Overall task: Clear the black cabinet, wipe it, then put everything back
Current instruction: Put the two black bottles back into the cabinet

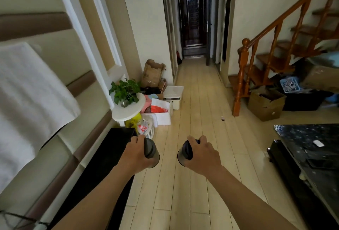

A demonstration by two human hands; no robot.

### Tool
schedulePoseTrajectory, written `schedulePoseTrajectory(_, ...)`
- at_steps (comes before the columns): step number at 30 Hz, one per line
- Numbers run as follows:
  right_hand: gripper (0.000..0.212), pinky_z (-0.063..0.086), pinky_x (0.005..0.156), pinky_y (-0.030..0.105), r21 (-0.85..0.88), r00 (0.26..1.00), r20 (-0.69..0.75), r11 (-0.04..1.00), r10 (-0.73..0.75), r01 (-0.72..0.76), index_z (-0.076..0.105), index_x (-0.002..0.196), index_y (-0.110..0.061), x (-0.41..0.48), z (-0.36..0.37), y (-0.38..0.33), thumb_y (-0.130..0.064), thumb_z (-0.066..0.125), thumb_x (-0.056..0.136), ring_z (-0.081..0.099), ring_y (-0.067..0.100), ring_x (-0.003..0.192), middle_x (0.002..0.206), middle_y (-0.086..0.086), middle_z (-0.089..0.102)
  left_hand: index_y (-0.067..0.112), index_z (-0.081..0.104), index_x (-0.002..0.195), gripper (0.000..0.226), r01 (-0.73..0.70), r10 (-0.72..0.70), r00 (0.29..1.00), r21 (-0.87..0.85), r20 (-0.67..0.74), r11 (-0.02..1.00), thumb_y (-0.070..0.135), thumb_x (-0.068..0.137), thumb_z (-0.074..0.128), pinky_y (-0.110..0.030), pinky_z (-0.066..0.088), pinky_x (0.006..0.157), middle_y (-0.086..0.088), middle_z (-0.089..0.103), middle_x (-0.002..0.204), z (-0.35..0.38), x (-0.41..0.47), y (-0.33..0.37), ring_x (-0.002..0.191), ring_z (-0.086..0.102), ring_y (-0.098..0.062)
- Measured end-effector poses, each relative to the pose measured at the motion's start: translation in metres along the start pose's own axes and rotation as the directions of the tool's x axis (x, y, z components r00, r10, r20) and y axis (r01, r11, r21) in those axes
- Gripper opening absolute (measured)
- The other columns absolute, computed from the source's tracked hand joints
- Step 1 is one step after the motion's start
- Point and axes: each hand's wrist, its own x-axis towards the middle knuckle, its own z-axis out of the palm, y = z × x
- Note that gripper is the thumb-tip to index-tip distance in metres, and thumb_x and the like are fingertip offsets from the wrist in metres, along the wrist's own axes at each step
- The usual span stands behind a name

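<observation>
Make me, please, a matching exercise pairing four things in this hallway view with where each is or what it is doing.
Things:
1. potted plant
2. open cardboard box
3. white cloth
4. left hand

Places or states:
A. grips a dark cup
B. hangs at the far left
C. stands on the round white stand
D. sits on the floor beside the stair post

Pairs: 1-C, 2-D, 3-B, 4-A.
</observation>
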Motion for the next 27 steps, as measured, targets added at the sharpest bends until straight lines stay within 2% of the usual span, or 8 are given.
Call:
schedulePoseTrajectory(4, 0.072, 0.054, 0.076, 0.034, -0.034, 1.0, 0.002, 0.999, -0.012, 0.012, 0.031, 0.143, -0.033, 0.056, 0.009, -0.013, -0.065, 0.057, 0.084, 0.053, 0.026, 0.101, 0.126, 0.004, 0.039, 0.016, 0.037, 0.139, 0.094, -0.009, 0.008, 1.0, -0.027, -0.005, 1.0, 0.053, 0.064, 0.081, -0.026, 0.042, 0.084, -0.003, 0.042, 0.124, 0.004, 0.054, -0.022, 0.108, 0.049, -0.021)
schedulePoseTrajectory(7, 0.071, 0.055, 0.078, 0.036, -0.047, 1.0, 0.006, 0.999, -0.019, 0.019, 0.032, 0.142, -0.032, 0.106, 0.016, -0.027, -0.064, 0.058, 0.084, 0.054, 0.026, 0.101, 0.126, 0.004, 0.039, 0.017, 0.038, 0.136, 0.092, 0.002, -0.002, 1.0, -0.041, 0.003, 0.999, 0.055, 0.064, 0.079, -0.028, 0.044, 0.082, -0.002, 0.042, 0.121, 0.005, 0.099, -0.046, 0.107, 0.051, -0.023)
schedulePoseTrajectory(14, 0.071, 0.057, 0.078, 0.039, -0.094, 0.998, 0.029, 0.994, -0.054, 0.057, 0.034, 0.142, -0.03, 0.221, 0.048, -0.07, -0.064, 0.058, 0.085, 0.054, 0.028, 0.098, 0.123, 0.006, 0.042, 0.013, 0.038, 0.142, 0.097, 0.046, -0.048, 0.999, -0.124, -0.015, 0.991, 0.051, 0.065, 0.083, -0.034, 0.048, 0.09, -0.008, 0.042, 0.129, 0.005, 0.199, -0.108, 0.115, 0.052, -0.03)
schedulePoseTrajectory(18, 0.073, 0.056, 0.078, 0.041, -0.105, 0.992, 0.093, 0.99, -0.081, 0.091, 0.033, 0.141, -0.031, 0.273, 0.072, -0.099, -0.066, 0.059, 0.083, 0.055, 0.03, 0.099, 0.123, 0.007, 0.041, 0.012, 0.034, 0.143, 0.099, 0.11, -0.111, 0.994, -0.142, 0.001, 0.984, 0.053, 0.066, 0.082, -0.032, 0.045, 0.085, -0.009, 0.04, 0.127, 0.01, 0.232, -0.143, 0.11, 0.052, -0.03)
schedulePoseTrajectory(22, 0.076, 0.055, 0.078, 0.04, -0.11, 0.977, 0.163, 0.982, -0.137, 0.156, 0.031, 0.142, -0.031, 0.326, 0.095, -0.116, -0.063, 0.063, 0.082, 0.054, 0.031, 0.104, 0.126, 0.007, 0.039, 0.013, 0.035, 0.143, 0.094, 0.197, -0.198, 0.98, -0.149, 0.004, 0.969, 0.049, 0.07, 0.082, -0.03, 0.043, 0.088, -0.008, 0.04, 0.13, 0.02, 0.26, -0.175, 0.112, 0.051, -0.028)
schedulePoseTrajectory(27, 0.08, 0.053, 0.08, 0.04, -0.084, 0.947, 0.256, 0.972, -0.193, 0.22, 0.028, 0.145, -0.034, 0.403, 0.136, -0.12, -0.065, 0.064, 0.08, 0.054, 0.031, 0.109, 0.13, 0.006, 0.037, 0.014, 0.033, 0.145, 0.098, 0.312, -0.309, 0.95, -0.168, 0.041, 0.935, 0.052, 0.07, 0.082, -0.032, 0.045, 0.091, -0.008, 0.038, 0.133, 0.04, 0.307, -0.208, 0.114, 0.05, -0.029)
